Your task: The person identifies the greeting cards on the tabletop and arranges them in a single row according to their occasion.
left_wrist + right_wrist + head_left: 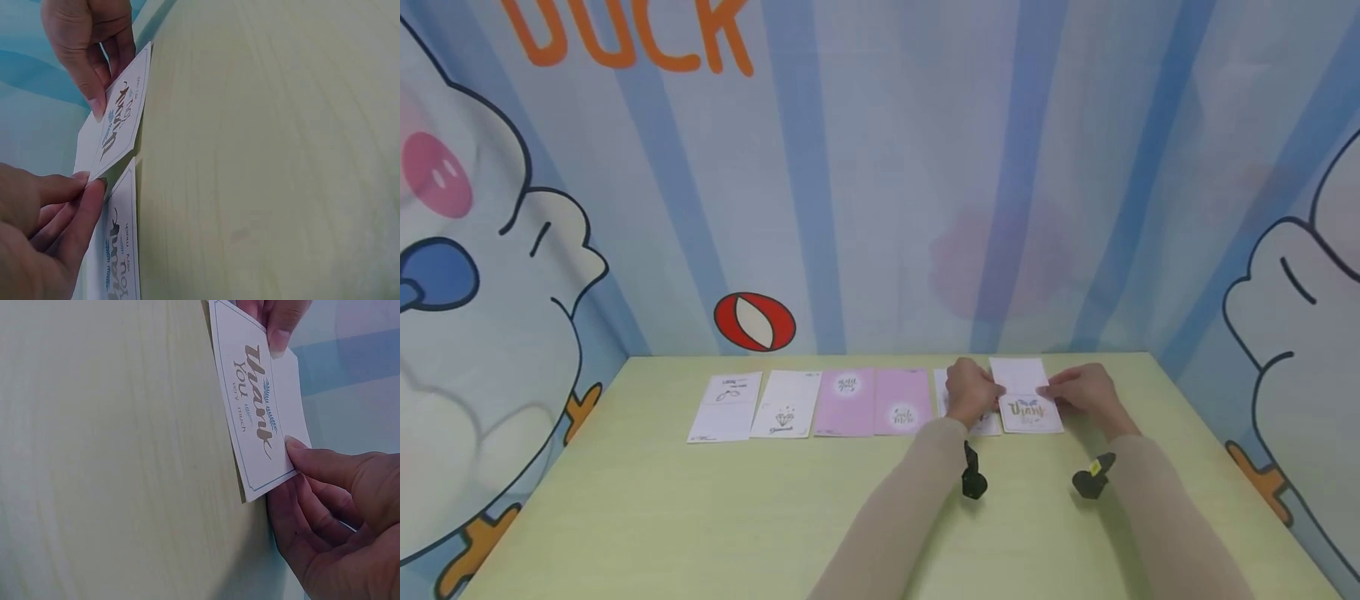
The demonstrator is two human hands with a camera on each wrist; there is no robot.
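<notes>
A white folded thank-you card (pixel 1028 379) is spread open at the right end of a row, its gold "Thank you" lettering on the nearer panel. My left hand (pixel 972 393) pinches its left edge near the fold. On the opposite edge, my right hand (pixel 1088 393) pinches it between thumb and fingers, as the right wrist view also shows. The card's near edge looks slightly raised off the table in the left wrist view. Just left of it lies a second thank-you card (pixel 122 250), partly covered by my left hand in the head view.
Leftward along the pale yellow table (pixel 760 517) lie a white card with rings (pixel 722 412), a white card with a diamond (pixel 792 396) and two pink cards (pixel 847 421). Behind the table rises a blue striped backdrop (pixel 895 208) with cartoon ducks at both sides.
</notes>
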